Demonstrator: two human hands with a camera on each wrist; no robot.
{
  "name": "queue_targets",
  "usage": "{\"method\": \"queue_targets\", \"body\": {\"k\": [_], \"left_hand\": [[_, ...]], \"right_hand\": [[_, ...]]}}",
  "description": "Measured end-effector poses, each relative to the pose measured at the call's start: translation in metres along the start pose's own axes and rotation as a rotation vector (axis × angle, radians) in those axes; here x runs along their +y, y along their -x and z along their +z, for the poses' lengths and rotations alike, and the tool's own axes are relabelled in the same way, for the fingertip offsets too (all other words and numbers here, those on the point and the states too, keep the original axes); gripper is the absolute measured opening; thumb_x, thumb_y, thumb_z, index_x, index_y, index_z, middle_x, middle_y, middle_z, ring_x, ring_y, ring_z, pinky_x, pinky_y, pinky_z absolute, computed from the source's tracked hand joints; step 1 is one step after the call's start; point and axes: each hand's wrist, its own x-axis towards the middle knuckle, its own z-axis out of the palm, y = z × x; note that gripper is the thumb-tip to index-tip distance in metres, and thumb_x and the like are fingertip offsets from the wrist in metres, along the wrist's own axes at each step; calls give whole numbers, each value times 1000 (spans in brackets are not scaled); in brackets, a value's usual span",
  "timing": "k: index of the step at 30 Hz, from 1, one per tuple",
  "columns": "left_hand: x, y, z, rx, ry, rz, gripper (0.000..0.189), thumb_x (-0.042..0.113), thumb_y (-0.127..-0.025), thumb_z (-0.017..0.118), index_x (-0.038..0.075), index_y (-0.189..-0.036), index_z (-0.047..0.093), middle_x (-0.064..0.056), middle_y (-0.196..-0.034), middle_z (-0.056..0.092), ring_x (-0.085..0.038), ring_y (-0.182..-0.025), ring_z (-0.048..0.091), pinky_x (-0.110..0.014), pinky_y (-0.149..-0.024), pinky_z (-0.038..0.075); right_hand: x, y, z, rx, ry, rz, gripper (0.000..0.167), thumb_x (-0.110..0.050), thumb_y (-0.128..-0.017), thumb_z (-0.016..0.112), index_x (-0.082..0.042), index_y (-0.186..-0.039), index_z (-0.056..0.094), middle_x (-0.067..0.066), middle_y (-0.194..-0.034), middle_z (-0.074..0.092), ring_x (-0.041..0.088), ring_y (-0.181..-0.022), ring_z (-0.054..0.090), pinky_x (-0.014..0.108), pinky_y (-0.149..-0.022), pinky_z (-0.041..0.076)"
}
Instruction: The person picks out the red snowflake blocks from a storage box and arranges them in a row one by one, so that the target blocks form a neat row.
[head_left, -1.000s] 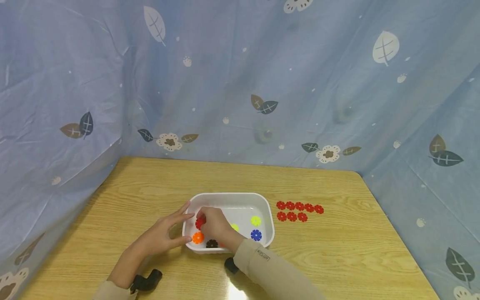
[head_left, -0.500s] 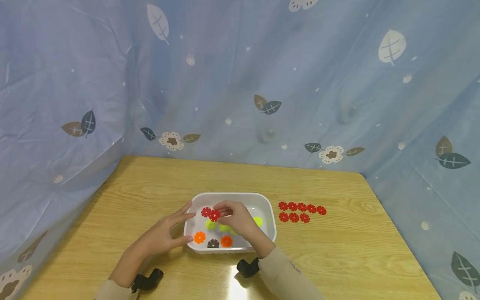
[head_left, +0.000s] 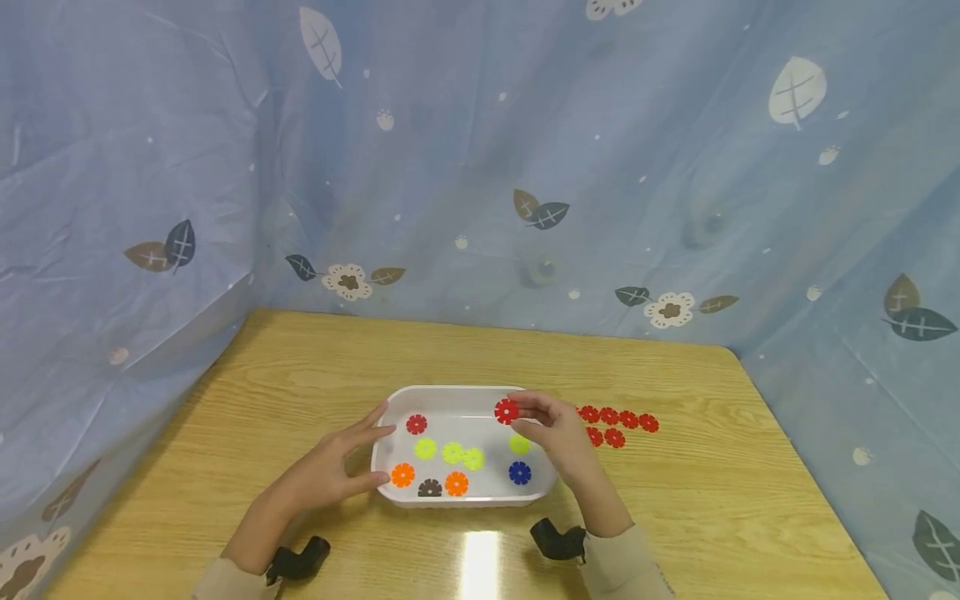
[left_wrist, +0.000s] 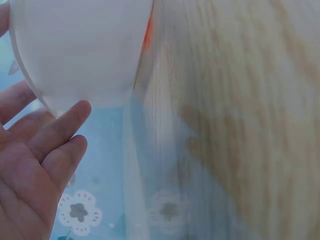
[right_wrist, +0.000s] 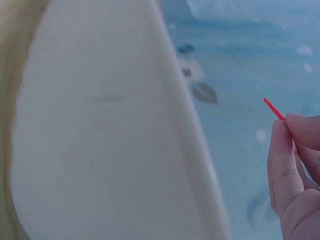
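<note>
A red notched plastic disc (head_left: 506,411) is pinched between the thumb and fingers of my right hand (head_left: 558,433), above the right part of a white tray (head_left: 442,387). The right wrist view shows this disc (right_wrist: 273,108) edge-on at the fingertips. My left hand (head_left: 322,468) spans the tray's left end, its fairly straight fingers and thumb at the rim. In the left wrist view those fingers (left_wrist: 67,125) lie against the tray's outer wall. Inside the tray are another red disc (head_left: 416,424), several yellow discs (head_left: 425,449), two orange discs (head_left: 457,483), a black disc (head_left: 430,488) and a blue disc (head_left: 520,473).
Right of the tray, red discs (head_left: 628,420) lie in two rows on the wooden table (head_left: 712,492), partly covered by my right hand. Blue patterned cloth (head_left: 450,150) hangs behind the table and at both sides. A black wrist-worn piece (head_left: 557,540) sits at my right cuff.
My right hand has lifted a red disc from the tray's left part and carried it rightward. The other discs now show uncovered. My left hand stays at the tray's left end.
</note>
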Motion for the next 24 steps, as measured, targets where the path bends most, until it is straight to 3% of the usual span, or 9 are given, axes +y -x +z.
{"method": "queue_targets", "body": {"k": [4,11,17,24], "left_hand": [[0,0,-1,-3,2,-1,62,36,-84,70,9,-136,51,-9,-157,23,-39,-137,33,-58,-104,36],[-1,0,0,-10,1,-5,63,36,-84,70,10,-137,50,-11,-157,23,-40,-136,33,-60,-104,34],[0,0,1,-5,13,4,62,34,-84,70,9,-137,50,-11,-157,22,-42,-136,32,-62,-103,34],[0,0,1,-6,18,-13,63,37,-84,70,10,-137,50,-8,-158,21,-40,-137,31,-60,-104,35]], "right_hand": [[7,7,-21,90,-18,14,35,-1,-83,68,0,-117,63,11,-114,65,14,-96,60,17,-82,52],[25,16,-59,199,-60,61,39,1,-84,66,6,-122,58,-12,-104,64,7,-92,59,17,-77,54],[39,20,-93,260,-123,79,44,-4,-88,65,9,-128,51,-12,-105,60,5,-95,55,14,-77,52],[60,25,-120,355,-164,207,49,-8,-90,64,2,-135,48,-17,-112,55,2,-107,50,11,-84,49]]}}
